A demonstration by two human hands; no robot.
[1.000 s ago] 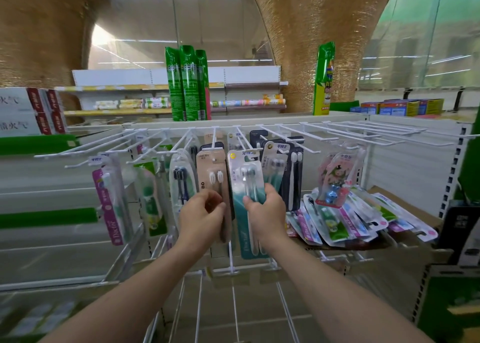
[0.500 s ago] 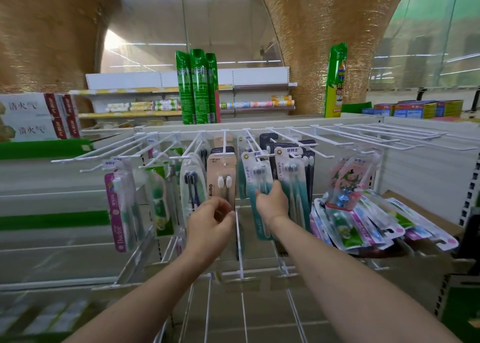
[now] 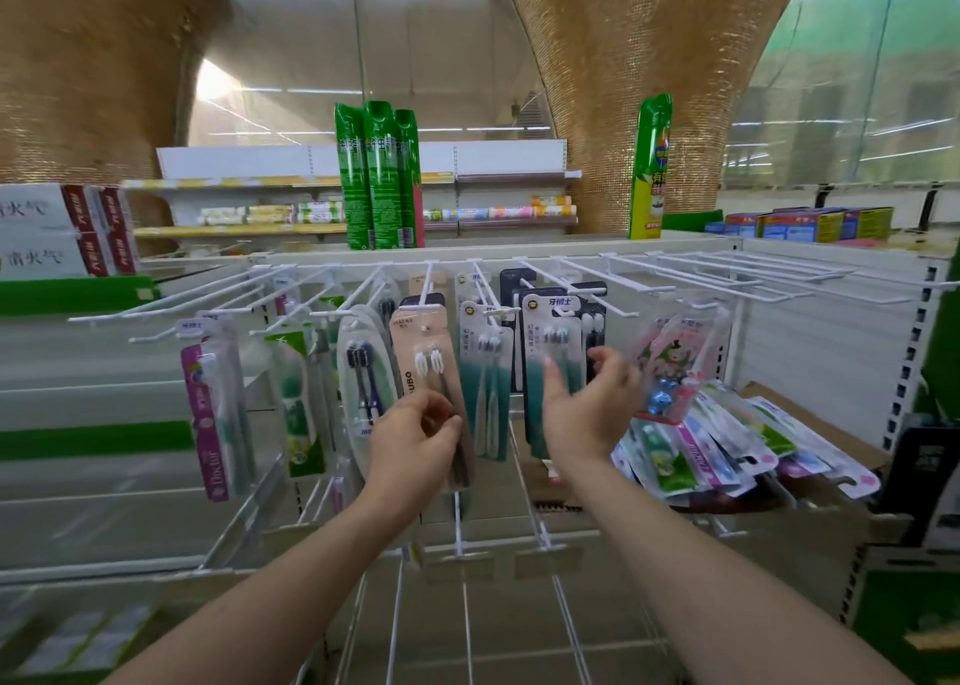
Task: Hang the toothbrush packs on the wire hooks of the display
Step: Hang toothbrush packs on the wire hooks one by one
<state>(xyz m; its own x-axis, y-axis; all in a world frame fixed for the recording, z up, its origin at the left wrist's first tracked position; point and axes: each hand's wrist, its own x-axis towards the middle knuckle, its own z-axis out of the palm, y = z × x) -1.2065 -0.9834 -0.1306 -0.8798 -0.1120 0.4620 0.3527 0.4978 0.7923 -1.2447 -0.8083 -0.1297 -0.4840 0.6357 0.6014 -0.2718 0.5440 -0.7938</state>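
Observation:
Several toothbrush packs hang from white wire hooks (image 3: 566, 274) across the display. My left hand (image 3: 415, 437) pinches the lower part of a beige toothbrush pack (image 3: 423, 357) that hangs from a hook at the centre. My right hand (image 3: 589, 404) is open, fingers spread, palm up, just in front of a teal pack (image 3: 553, 357) hanging on a hook; it holds nothing. Another teal pack (image 3: 485, 372) hangs between the two hands.
A pile of loose toothbrush packs (image 3: 727, 440) lies in a cardboard box (image 3: 831, 424) at the right. Bare hooks (image 3: 753, 274) stick out at upper right. Green spray cans (image 3: 382, 175) stand on the top shelf. A wire rack (image 3: 467, 606) lies below my arms.
My right hand has let go of the teal pack, which now hangs from its hook, and has opened and drifted right. My left hand still pinches the beige pack.

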